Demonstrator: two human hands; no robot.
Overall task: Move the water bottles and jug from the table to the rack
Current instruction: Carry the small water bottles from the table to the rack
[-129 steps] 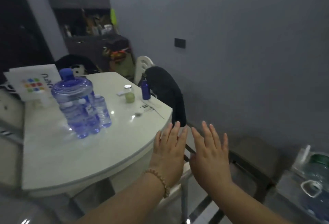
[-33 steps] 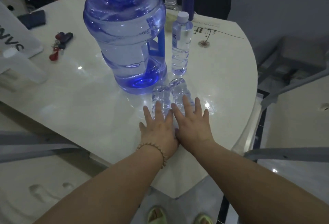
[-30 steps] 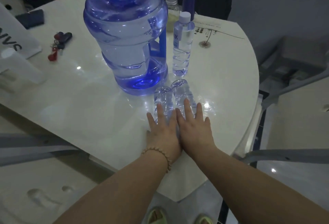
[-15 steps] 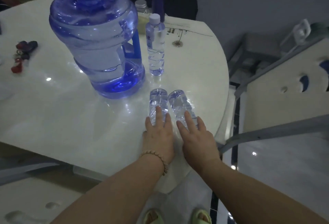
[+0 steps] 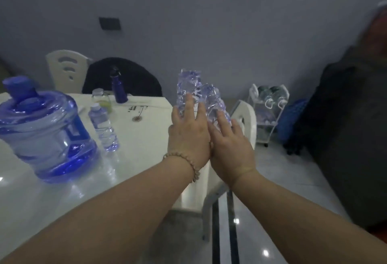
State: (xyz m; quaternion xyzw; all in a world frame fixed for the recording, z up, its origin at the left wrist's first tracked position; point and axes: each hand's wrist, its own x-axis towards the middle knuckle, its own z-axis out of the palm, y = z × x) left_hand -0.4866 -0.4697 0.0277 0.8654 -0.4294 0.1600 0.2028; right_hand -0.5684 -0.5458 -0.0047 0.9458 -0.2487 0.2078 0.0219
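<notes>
My left hand (image 5: pixel 188 136) grips a clear water bottle (image 5: pixel 187 86) held up in the air past the table's right edge. Beside it, my right hand (image 5: pixel 229 146) grips a second clear water bottle (image 5: pixel 213 100). Both bottles point bottom-up and away from me, and the hands touch side by side. A big blue water jug (image 5: pixel 45 131) with a blue cap stands on the white table (image 5: pixel 146 138) at the left. A third small water bottle (image 5: pixel 103 127) stands upright just right of the jug. A white wire rack (image 5: pixel 269 115) stands on the floor by the far wall with a few bottles on top.
A dark blue flask (image 5: pixel 119 87) and a small jar (image 5: pixel 100 98) stand at the table's far side. A white chair (image 5: pixel 244 121) sits between table and rack; a chair draped in dark cloth (image 5: pixel 125 77) is behind the table. A dark bulk (image 5: pixel 351 127) fills the right.
Both hands have lifted the two bottles off the table, where they lay on their sides. My view has swung up and to the right, bringing the rack into sight.
</notes>
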